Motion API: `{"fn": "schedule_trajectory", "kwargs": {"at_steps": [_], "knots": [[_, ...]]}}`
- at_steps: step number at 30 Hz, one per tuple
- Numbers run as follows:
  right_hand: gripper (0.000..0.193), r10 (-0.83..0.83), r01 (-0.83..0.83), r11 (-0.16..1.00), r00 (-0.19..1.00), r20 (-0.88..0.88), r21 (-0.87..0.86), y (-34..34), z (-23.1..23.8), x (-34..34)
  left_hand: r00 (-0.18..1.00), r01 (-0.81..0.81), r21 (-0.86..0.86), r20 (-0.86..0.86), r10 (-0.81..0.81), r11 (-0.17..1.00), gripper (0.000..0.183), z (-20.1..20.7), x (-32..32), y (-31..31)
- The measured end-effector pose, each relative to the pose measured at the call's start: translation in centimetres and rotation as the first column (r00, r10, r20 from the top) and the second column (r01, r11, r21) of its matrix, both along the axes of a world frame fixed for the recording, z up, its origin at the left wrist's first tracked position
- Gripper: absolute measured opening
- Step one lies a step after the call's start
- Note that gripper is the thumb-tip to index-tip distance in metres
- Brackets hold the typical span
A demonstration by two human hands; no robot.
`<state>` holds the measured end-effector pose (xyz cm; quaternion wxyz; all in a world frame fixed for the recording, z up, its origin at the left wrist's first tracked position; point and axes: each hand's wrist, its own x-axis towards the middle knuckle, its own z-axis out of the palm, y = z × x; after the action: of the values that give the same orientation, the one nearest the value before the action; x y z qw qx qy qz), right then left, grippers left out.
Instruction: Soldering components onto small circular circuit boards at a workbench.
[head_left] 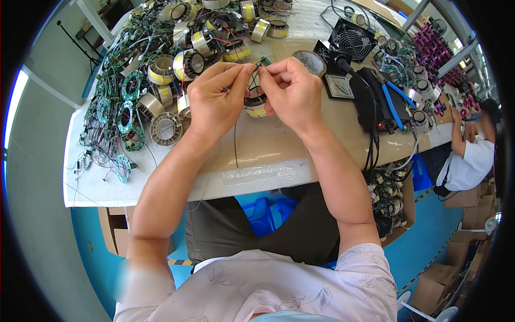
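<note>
My left hand [217, 96] is closed, its thumb and forefinger pinching thin dark wires [254, 80]. Beside it, my right hand [294, 94] has its thumb and forefinger closed at a small green circuit board [264, 61], where the wires come together. Both sets of fingertips almost meet above the bench. Under them sits a ring-shaped coil part with yellow tape [256, 111], partly hidden by my right fingers. A loose dark wire [235, 145] hangs from near my left hand across the bench.
Heaped coil rings [162, 70] and green circuit boards [130, 86] cover the left and back. To the right are a tape roll [311, 63], a black fan [351, 40], a black box [370, 102] and blue-handled pliers [393, 104]. Another person [472, 150] works at far right.
</note>
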<state>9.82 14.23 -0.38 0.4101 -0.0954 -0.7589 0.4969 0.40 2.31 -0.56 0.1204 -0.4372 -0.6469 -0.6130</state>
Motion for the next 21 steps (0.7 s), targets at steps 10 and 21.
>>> {"fn": "schedule_trajectory", "kwargs": {"at_steps": [10,21], "knots": [[0.014,0.122,-0.124,0.989,0.992,-0.03,-0.086,1.3,0.0,0.1,0.91,-0.085,0.061,-0.403,0.102,0.995,0.009,0.5,-0.6,-0.1],[0.029,0.354,-0.312,0.931,0.897,0.264,-0.187,6.4,1.6,2.6,0.78,0.02,-0.114,-0.62,-0.087,0.993,0.02,0.6,-0.4,-0.9]]}}
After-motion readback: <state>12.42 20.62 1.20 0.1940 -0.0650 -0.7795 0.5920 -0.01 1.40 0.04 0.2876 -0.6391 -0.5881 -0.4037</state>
